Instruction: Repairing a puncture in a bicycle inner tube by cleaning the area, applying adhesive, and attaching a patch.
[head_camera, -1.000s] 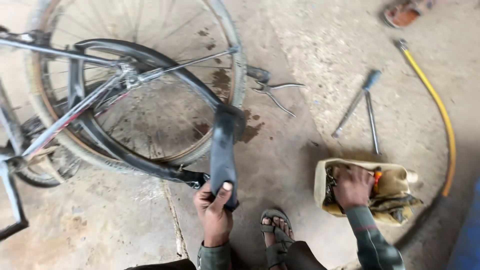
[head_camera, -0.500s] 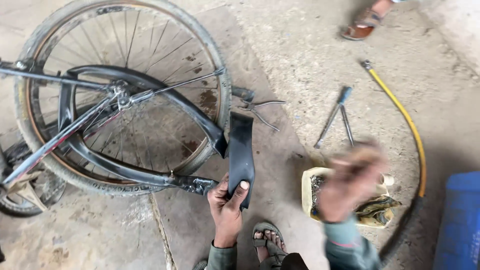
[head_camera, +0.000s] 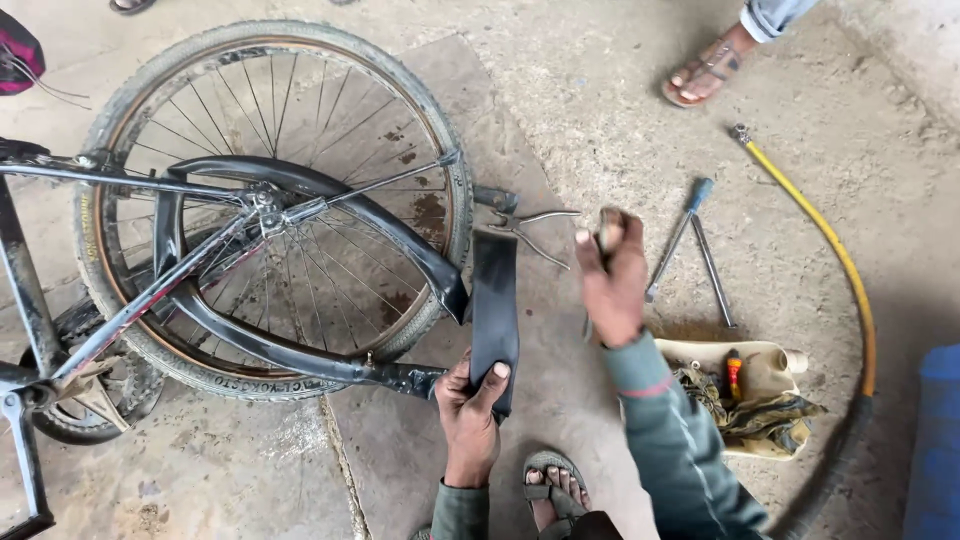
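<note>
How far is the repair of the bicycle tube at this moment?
Done: the black inner tube is pulled out of the tyre. In hand: the left hand pinches the tube flat, and the right hand holds a small object above it. Left: no patch shows on the tube.

Black inner tube (head_camera: 494, 300) in left hand (head_camera: 470, 415). Yellow hose (head_camera: 830, 250) right of right hand (head_camera: 612, 280); teal sleeve (head_camera: 670, 440) below it. Beige can (head_camera: 765, 372), grey concrete floor (head_camera: 600, 100).
</note>
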